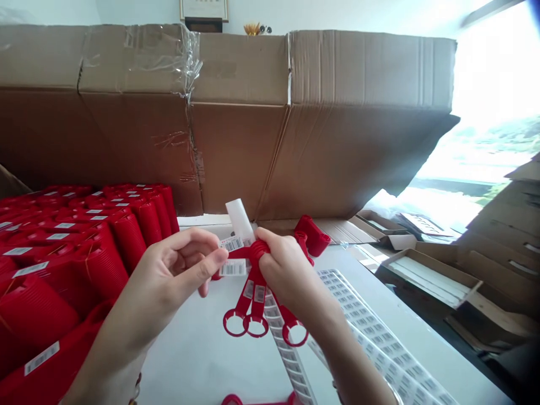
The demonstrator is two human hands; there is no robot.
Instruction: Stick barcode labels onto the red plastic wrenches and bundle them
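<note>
1. The left hand (177, 275) is half open. Its thumb presses on a red strap next to 2 white barcode labels (232, 256), and its fingers curl behind them.
2. The right hand (287, 273) is curled shut around the top of a bunch of red plastic tags (253, 298). The bunch sits between the 2 hands. 3 tags hang down from it, and each one ends in a round ring.
3. Long strips of barcode stickers (379, 337) lie under the hands on a white table (189, 360).
4. A white tube (239, 220) leans up just behind the hands.
5. A red plastic piece (312, 236) lies just past the right hand.
6. To the left, many red ribbed plastic things (63, 253) sit in tight rows. Many have white barcode stickers on them.
7. To the right, an open flat cardboard box (426, 278) holds long white strips.
8. Farther back, a big brown cardboard box (236, 112) lies on its side, with clear tape on it.
9. Far off, a bright window (498, 73) glows at the right, and a picture frame (203, 8) hangs on the wall.
</note>
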